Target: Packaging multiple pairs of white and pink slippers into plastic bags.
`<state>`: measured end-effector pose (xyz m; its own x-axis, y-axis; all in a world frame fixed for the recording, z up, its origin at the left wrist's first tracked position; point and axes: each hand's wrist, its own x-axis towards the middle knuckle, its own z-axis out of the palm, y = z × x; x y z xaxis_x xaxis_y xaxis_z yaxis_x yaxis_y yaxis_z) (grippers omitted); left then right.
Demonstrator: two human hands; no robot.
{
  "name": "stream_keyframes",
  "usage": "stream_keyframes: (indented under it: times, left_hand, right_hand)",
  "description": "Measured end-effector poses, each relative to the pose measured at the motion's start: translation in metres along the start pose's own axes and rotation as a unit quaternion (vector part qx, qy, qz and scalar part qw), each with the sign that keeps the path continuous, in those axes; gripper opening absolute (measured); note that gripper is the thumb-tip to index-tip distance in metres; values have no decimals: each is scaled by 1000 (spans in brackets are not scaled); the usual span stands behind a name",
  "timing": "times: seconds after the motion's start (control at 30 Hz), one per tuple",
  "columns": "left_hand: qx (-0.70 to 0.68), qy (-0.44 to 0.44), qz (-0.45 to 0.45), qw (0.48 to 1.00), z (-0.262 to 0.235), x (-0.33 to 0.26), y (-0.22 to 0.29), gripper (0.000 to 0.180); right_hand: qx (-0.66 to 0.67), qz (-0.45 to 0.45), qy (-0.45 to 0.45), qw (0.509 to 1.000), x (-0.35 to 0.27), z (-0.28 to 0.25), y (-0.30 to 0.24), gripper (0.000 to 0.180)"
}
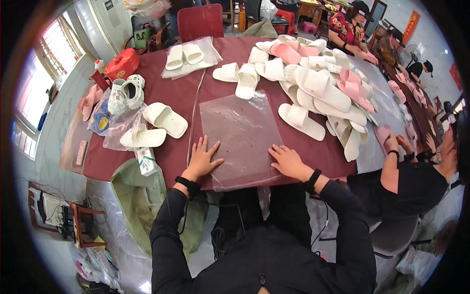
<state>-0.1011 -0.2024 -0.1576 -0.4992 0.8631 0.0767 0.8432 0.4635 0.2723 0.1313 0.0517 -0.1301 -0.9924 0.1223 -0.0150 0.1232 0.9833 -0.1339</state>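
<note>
A clear plastic bag (240, 137) lies flat on the dark red tablecloth in front of me. My left hand (201, 159) rests on its left edge with the fingers spread. On its right edge lies my right hand (290, 160), fingers stretched out, holding nothing. Just beyond the bag's far edge, a pair of white slippers (246, 81) sits, one of them touching or nearly touching the plastic. To the right a large heap of white and pink slippers (320, 88) is piled up. One loose white slipper (301, 121) lies between the heap and my right hand.
White slippers (183, 56) on a clear bag lie at the far left. Nearer left are white slippers (165, 120), white clogs (133, 91), a red bag (122, 64) and a small white box (146, 161). A co-worker (406, 183) sits close on my right.
</note>
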Motion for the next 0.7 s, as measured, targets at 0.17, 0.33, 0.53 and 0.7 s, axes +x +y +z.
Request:
stream_keyframes:
  times: [0.17,0.33,0.53,0.7]
  left_hand:
    - [44,69,82,993,0,-1,26,58]
    - [17,-14,102,994,8,-11,59,60]
    - [42,2,99,994,23,-23,48,62]
    - [36,-22,102,994,16,-21,44,62]
  right_hand:
    - [-44,-17,55,997,-17,10,0,53]
    - [-3,-38,75,996,-18,2,-3,47]
    - [95,18,-10,995,5,-15,-1,34]
    - [179,33,41,982,25,-29,17,36]
